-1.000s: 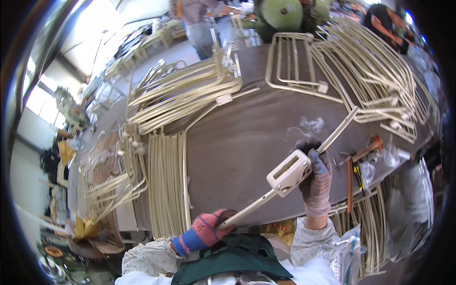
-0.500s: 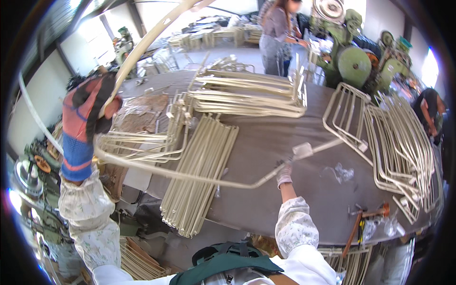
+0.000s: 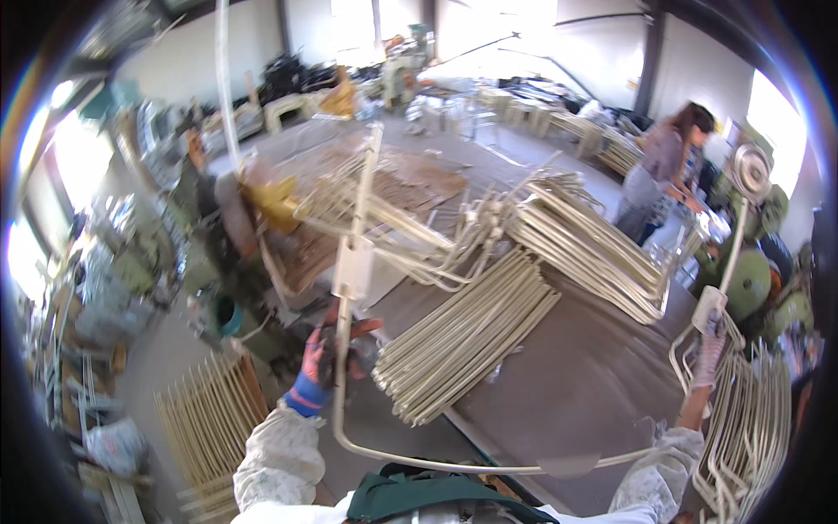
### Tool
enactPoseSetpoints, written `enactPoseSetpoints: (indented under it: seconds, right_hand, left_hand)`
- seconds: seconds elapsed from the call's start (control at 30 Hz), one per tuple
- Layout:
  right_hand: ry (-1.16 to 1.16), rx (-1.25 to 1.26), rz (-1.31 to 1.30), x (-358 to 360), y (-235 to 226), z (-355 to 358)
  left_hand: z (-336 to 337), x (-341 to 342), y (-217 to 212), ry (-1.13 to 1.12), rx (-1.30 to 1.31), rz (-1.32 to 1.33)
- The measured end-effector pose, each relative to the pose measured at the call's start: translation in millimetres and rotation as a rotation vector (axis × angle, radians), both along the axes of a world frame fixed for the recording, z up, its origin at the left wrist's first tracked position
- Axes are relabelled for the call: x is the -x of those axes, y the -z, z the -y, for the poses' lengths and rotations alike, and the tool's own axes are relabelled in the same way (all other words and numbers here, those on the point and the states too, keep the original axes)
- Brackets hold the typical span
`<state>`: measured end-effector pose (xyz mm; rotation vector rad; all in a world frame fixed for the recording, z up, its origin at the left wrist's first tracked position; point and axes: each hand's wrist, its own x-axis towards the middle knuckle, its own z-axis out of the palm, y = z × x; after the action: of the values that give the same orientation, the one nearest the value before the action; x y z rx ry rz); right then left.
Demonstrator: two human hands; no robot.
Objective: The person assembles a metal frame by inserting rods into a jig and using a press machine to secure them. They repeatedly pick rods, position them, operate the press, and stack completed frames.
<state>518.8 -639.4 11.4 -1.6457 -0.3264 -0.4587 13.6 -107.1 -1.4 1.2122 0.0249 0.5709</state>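
Observation:
A cream U-shaped bent metal tube point(image 3: 515, 470) is held up in front of my body, its two legs pointing away from me. My left hand point(image 3: 325, 354), in a dark, pink and blue glove, grips the left leg just below a pale block point(image 3: 353, 269) on the tube. My right hand point(image 3: 710, 354), in a pale glove, is closed round the right leg under a similar block point(image 3: 710, 307). Below and between the legs, a bundle of straight cream tubes point(image 3: 467, 336) lies on the brown-topped table point(image 3: 559, 384).
Bent tube frames are stacked at the table's far side point(image 3: 594, 249), with more at the right point(image 3: 742, 419). Torn cardboard point(image 3: 419, 179) covers the left part. Green machines point(image 3: 253, 271) stand left, beside racked tubes point(image 3: 209, 419) on the floor. Another person point(image 3: 659, 170) stands at the far right.
My left hand has come down from high on the left to in front of me. My right hand has moved right. The tube has turned with its bend toward me, and the view has swung left.

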Motion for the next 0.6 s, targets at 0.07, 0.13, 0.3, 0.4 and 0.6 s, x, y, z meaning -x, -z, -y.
enactPoseSetpoints:
  seconds: [0.07,0.13,0.3,0.4,0.6]
  right_hand:
    - [0.087,0.336,0.036,-10,-21,24]
    - [-0.002,0.394,0.250,-21,-26,32]
    - [-0.120,0.334,0.074,31,-67,-60]
    - [-0.128,0.342,-0.249,39,-59,-114]
    - [-0.171,1.155,1.041,-77,-9,-153]
  left_hand:
    - [-5,6,27,0.001,0.151,0.007]
    - [-7,18,39,0.189,0.371,0.159]
    - [-34,84,70,0.054,0.420,-0.120]
    - [-43,120,83,0.040,0.448,-0.381]
    - [-76,179,174,-0.350,0.135,-0.510]
